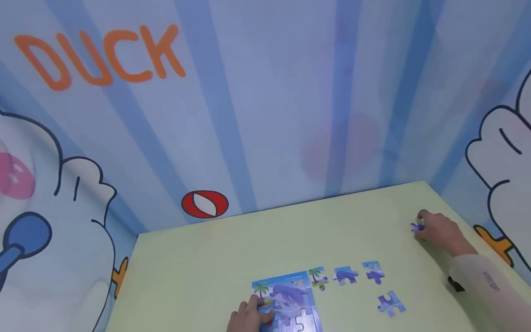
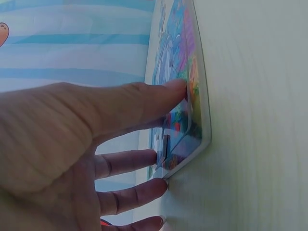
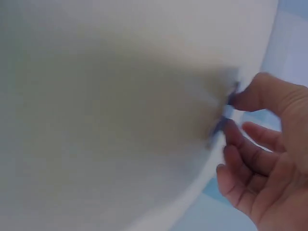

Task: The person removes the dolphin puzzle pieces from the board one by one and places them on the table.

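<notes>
A jigsaw puzzle board [image 1: 314, 304] with a dolphin and palm tree picture lies at the table's near side in the head view, partly filled, with bare outlined spaces at its lower right. My left hand [image 1: 247, 317] rests at the board's left part. In the left wrist view, its thumb [image 2: 166, 94] lies on the printed border and its fairly straight fingers reach the board's edge. At the far right, my right hand [image 1: 444, 233] pinches a purple-blue puzzle piece [image 1: 416, 228] between thumb and fingers, close to the tabletop. The piece [image 3: 224, 115] looks edge-on and blurred in the right wrist view.
Several loose puzzle pieces lie right of the board: a palm tree piece [image 1: 318, 275], two dolphin pieces [image 1: 345, 275] and a purple-blue one [image 1: 391, 303] nearer me. A printed cloth wall [image 1: 282, 115] borders the pale table [image 1: 199, 267]. Something black [image 1: 455, 284] shows by the right sleeve.
</notes>
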`<control>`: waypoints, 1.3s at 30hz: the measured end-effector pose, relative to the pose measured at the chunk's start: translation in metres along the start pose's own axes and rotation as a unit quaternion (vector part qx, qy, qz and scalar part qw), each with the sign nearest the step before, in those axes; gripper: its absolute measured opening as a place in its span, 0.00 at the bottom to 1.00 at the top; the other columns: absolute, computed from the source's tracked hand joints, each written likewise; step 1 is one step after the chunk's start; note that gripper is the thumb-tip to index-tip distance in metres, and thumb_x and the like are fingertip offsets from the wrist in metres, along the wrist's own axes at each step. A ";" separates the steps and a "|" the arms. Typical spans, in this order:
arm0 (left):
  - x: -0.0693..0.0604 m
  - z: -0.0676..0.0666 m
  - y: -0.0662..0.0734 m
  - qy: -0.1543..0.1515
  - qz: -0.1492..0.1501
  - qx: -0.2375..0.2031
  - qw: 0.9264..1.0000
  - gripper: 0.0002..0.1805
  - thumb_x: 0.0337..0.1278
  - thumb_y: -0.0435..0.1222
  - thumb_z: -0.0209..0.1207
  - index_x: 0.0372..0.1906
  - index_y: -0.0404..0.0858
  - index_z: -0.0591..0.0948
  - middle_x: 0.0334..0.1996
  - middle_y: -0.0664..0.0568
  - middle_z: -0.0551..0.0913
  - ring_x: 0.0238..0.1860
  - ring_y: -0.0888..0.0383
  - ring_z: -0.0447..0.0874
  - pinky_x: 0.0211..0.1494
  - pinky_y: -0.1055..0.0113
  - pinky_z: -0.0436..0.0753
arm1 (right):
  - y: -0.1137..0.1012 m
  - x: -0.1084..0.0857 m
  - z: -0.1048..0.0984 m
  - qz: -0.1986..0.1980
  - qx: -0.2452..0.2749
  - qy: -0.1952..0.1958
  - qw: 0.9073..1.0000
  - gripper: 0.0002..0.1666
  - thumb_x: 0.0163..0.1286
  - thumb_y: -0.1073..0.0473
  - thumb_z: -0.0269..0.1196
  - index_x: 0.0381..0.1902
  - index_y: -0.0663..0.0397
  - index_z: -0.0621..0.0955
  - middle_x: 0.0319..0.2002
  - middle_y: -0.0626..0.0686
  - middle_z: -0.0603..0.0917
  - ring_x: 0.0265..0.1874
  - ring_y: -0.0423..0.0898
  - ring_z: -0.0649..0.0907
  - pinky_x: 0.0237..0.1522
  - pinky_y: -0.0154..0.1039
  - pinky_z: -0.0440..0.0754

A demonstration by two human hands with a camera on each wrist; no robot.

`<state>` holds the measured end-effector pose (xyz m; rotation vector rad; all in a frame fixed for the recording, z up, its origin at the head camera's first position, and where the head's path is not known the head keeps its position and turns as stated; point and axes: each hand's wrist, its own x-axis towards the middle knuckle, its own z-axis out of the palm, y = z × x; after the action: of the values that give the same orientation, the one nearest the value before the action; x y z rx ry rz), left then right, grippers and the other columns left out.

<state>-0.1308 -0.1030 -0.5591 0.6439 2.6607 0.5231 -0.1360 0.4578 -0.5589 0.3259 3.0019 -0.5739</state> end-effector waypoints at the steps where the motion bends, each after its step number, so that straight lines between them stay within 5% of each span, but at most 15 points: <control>1: 0.004 -0.004 -0.002 -0.006 0.030 0.017 0.999 0.20 0.55 0.47 0.71 0.50 0.41 0.89 0.46 0.51 0.76 0.40 0.52 0.72 0.40 0.54 0.75 | -0.003 -0.002 0.000 0.006 0.008 0.001 1.000 0.30 0.62 0.62 0.68 0.53 0.81 0.71 0.32 0.66 0.82 0.25 0.52 0.78 0.28 0.50 0.78; 4: 0.014 -0.012 -0.005 -0.005 0.070 0.032 0.997 0.26 0.45 0.46 0.77 0.53 0.44 0.89 0.52 0.49 0.76 0.42 0.51 0.73 0.39 0.52 0.76 | -0.011 -0.006 -0.001 0.002 0.028 -0.008 1.000 0.30 0.61 0.62 0.70 0.52 0.79 0.71 0.32 0.63 0.82 0.26 0.51 0.78 0.29 0.49 0.78; 10: 0.028 -0.022 0.000 0.012 0.055 -0.013 0.998 0.29 0.41 0.41 0.79 0.53 0.37 0.88 0.55 0.45 0.75 0.46 0.46 0.74 0.44 0.45 0.75 | -0.030 -0.021 -0.003 -0.025 0.013 -0.036 0.999 0.17 0.61 0.65 0.70 0.42 0.71 0.78 0.32 0.61 0.83 0.29 0.52 0.80 0.32 0.52 0.81; 15: 0.034 -0.024 0.007 0.033 0.052 -0.024 0.998 0.29 0.41 0.40 0.80 0.53 0.36 0.87 0.56 0.45 0.75 0.47 0.47 0.73 0.45 0.49 0.72 | -0.047 -0.052 0.002 -0.021 -0.014 -0.040 0.999 0.14 0.58 0.64 0.72 0.38 0.66 0.80 0.30 0.55 0.82 0.27 0.49 0.79 0.31 0.50 0.80; 22: 0.038 -0.021 0.012 0.035 0.058 -0.032 0.997 0.29 0.42 0.41 0.79 0.54 0.38 0.87 0.58 0.44 0.74 0.49 0.47 0.73 0.46 0.50 0.72 | -0.066 -0.104 0.013 0.048 -0.015 -0.066 0.997 0.21 0.54 0.58 0.74 0.38 0.65 0.79 0.28 0.50 0.81 0.26 0.47 0.77 0.29 0.47 0.77; 28: 0.041 -0.024 0.013 0.039 0.062 -0.025 0.997 0.29 0.43 0.40 0.79 0.54 0.37 0.87 0.58 0.43 0.75 0.51 0.42 0.74 0.49 0.45 0.74 | -0.099 -0.127 0.029 0.085 -0.014 -0.088 0.992 0.25 0.52 0.57 0.74 0.42 0.66 0.77 0.26 0.49 0.77 0.26 0.49 0.74 0.30 0.45 0.73; 32: 0.040 -0.023 0.012 0.045 0.062 -0.021 0.997 0.28 0.42 0.39 0.79 0.54 0.37 0.87 0.57 0.43 0.75 0.51 0.42 0.75 0.48 0.45 0.74 | -0.125 -0.133 0.040 0.053 -0.026 -0.075 0.995 0.24 0.50 0.58 0.73 0.42 0.63 0.77 0.22 0.49 0.73 0.24 0.47 0.71 0.28 0.43 0.68; 39: 0.037 -0.020 0.015 0.043 0.064 -0.023 0.997 0.28 0.43 0.39 0.78 0.54 0.36 0.87 0.56 0.43 0.75 0.49 0.44 0.75 0.45 0.49 0.73 | -0.162 -0.128 0.048 -0.057 0.002 0.037 0.998 0.21 0.46 0.64 0.68 0.41 0.59 0.79 0.18 0.42 0.71 0.19 0.42 0.68 0.23 0.39 0.64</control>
<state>-0.1652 -0.0780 -0.5445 0.7992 2.6903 0.6603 -0.0457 0.2679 -0.5317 0.1793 3.1065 -0.5905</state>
